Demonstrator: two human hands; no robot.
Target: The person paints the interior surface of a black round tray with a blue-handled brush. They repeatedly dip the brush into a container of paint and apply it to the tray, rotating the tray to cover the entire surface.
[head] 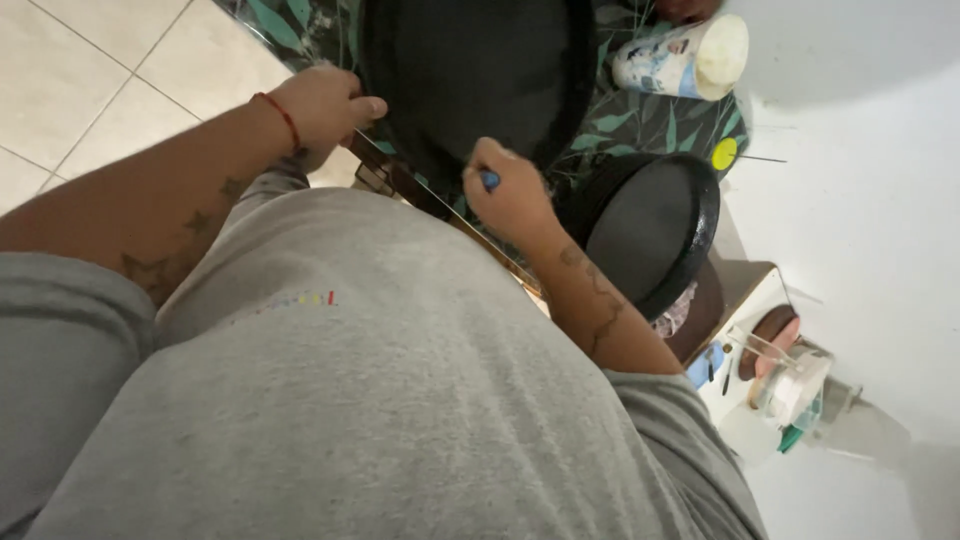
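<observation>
Seen from above over a grey shirt (380,400), the left hand (322,105) is closed at the near edge of a large black pan (470,70), its fingertips touching the rim where a thin glass edge runs. A red cord bracelet (282,118) circles that wrist. The right hand (510,195) is curled into a fist around a small blue object (490,180), which peeks out between its fingers, just beside the same pan's rim. Just past the right knuckles lies a smaller round black pan (655,225). Well beyond the fingers, a white cylindrical container (690,60) lies on its side on the leaf-patterned tabletop (640,120)
</observation>
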